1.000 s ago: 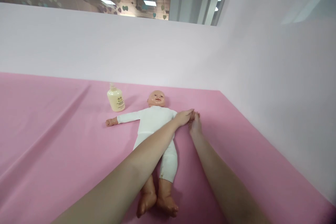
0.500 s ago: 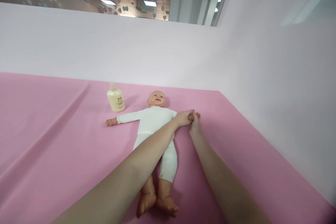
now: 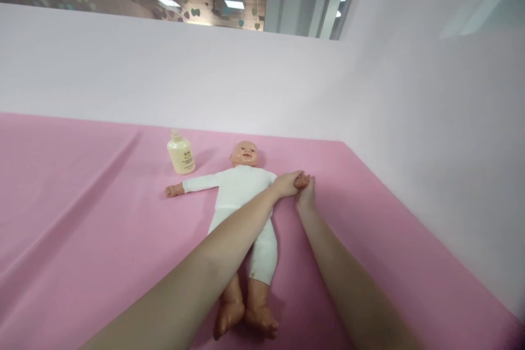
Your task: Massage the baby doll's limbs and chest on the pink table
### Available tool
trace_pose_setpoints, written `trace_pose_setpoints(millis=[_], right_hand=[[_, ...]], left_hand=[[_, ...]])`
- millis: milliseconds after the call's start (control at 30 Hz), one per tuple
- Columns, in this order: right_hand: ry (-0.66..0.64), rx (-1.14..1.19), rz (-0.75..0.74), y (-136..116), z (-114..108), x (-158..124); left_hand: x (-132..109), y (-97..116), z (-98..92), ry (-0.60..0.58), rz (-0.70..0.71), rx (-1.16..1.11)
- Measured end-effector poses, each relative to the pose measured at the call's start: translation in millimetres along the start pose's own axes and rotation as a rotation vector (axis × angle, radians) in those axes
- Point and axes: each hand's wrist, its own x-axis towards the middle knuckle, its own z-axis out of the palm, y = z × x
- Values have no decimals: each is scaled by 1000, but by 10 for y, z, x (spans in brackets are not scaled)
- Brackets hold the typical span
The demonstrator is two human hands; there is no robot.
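A baby doll (image 3: 240, 191) in a white romper lies on its back on the pink sheet (image 3: 82, 219), arms spread and bare feet toward me. My left hand (image 3: 287, 183) reaches across its body and is closed round the doll's arm on the right side, at the wrist. My right hand (image 3: 306, 195) rests beside the doll's small hand (image 3: 302, 179), its fingers against it; how far they close is hard to see. A cream lotion bottle (image 3: 181, 154) with a pump top stands upright left of the doll's head.
The pink sheet covers a wide flat surface with soft folds on the left. Pale walls (image 3: 410, 120) close it in at the back and on the right. Windows with heart stickers (image 3: 197, 11) run above the back wall.
My right hand has shifted slightly, its fingers straightening along the doll's hand. My left hand keeps its hold and the doll has not moved.
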Motion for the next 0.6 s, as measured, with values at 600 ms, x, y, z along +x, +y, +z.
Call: trace_pose_setpoints(millis=[600], right_hand=[[-106,-190,-28,-9,35,-111]], left_hand=[[9,13,18,109,-68,-11]])
